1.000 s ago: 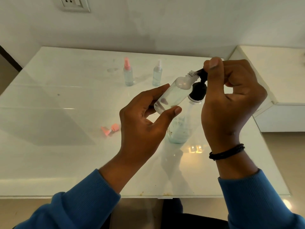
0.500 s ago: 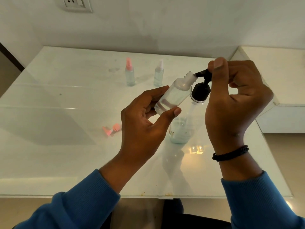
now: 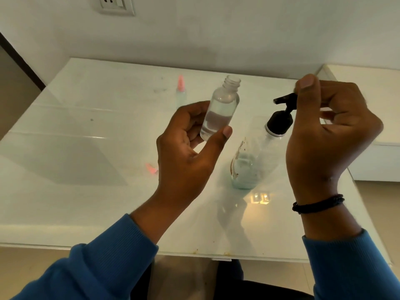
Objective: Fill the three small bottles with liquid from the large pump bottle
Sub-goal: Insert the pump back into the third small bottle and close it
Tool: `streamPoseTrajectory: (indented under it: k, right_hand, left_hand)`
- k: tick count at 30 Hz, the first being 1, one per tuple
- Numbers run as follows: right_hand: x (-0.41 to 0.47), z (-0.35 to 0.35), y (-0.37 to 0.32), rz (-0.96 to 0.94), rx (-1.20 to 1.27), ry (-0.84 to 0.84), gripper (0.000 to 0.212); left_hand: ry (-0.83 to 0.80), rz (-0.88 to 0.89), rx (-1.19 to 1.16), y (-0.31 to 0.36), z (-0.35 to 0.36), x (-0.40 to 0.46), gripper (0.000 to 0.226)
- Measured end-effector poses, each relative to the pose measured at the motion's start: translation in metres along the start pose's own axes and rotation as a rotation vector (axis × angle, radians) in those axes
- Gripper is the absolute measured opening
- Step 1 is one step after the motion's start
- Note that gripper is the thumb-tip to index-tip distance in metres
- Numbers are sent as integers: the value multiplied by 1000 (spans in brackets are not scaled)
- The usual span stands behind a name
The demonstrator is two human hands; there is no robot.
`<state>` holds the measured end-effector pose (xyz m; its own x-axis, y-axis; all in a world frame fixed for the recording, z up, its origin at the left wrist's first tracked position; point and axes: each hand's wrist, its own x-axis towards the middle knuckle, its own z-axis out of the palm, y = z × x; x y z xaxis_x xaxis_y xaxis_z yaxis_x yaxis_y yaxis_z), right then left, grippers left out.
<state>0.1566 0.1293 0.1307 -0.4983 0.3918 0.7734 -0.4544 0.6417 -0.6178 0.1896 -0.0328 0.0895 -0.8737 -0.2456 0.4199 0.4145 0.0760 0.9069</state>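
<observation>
My left hand [image 3: 188, 148] holds a small clear bottle [image 3: 220, 107] between thumb and fingers, almost upright, cap off, about half full of clear liquid. It is well left of the pump spout. The large pump bottle [image 3: 253, 163] stands on the table with a little pale liquid at its bottom. My right hand [image 3: 329, 131] pinches its black pump head [image 3: 283, 100] from the right, thumb on top. A small bottle with a pink cap [image 3: 180, 92] stands blurred at the back. The other small bottle is hidden behind the held one.
A loose pink cap [image 3: 151, 168] lies on the white glass-topped table [image 3: 86, 191], left of my left hand. A white cabinet [image 3: 376, 109] stands to the right of the table. A wall socket [image 3: 112, 5] is above on the wall.
My left hand has drawn the small bottle away from the pump spout, leftward, and turned it from tilted to almost upright. My right hand stays on the pump head.
</observation>
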Motion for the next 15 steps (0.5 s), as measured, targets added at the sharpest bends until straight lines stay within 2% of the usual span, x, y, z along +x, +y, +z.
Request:
streamPoseTrajectory:
  k: [5,7,9,12,15]
  right_hand:
    - [4,-3,-12,-208,-45,97,12]
    - [3,-1,-23,-314,-37,117,17]
    - [-4,4,-39,-418,14,78,12]
    - [-36,20,-62,-443,140,-84,16]
    - [-74,45,-60,-316,198,-371,11]
  left_hand:
    - [81,5,59,1,-25,18,42]
    - [117,-3,72,1,-39,28,42]
    - [150,-12,105,-1,-52,37,41]
    - [179,-10,145,-5,-70,49,42]
    - [211,-16,186,-12,-84,56,45]
